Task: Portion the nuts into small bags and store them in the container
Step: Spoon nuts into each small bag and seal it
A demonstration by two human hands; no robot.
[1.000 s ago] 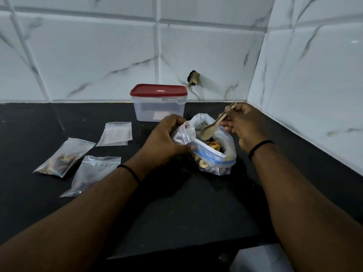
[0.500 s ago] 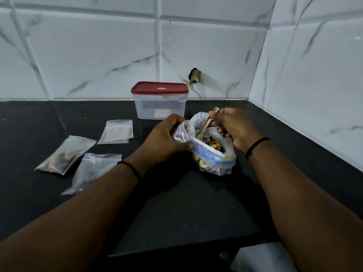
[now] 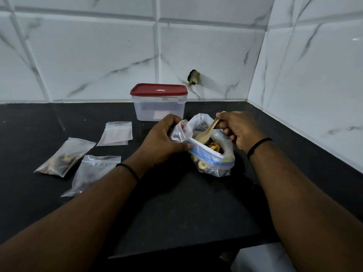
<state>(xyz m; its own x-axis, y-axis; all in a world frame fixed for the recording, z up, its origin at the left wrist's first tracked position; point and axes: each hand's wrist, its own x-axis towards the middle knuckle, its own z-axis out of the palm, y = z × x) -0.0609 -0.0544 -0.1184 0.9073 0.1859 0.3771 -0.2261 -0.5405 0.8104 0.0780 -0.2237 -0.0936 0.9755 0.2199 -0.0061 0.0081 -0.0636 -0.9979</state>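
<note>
Wooden spoon (image 3: 206, 132), pinched in the right hand (image 3: 238, 130), slants down-left into the nut bag (image 3: 211, 152) on the black bench (image 3: 176, 209); the left hand (image 3: 163, 142) grips its rim, small bags (image 3: 64, 156) lying farther left

Left arm: bare forearm reaches in from the lower left, angled toward the centre; a thin dark band circles the wrist.
Left hand (image 3: 164, 142): back of the hand up, fingers curled over the rim of the big bag (image 3: 214, 154), thumb pressed to its near edge.
Right arm: bare forearm comes in from the lower right; a dark band sits at the wrist.
Right hand (image 3: 238, 129): fingers curled, pinching the spoon (image 3: 205, 134) by its handle, bowl end down in the bag's mouth.
</note>
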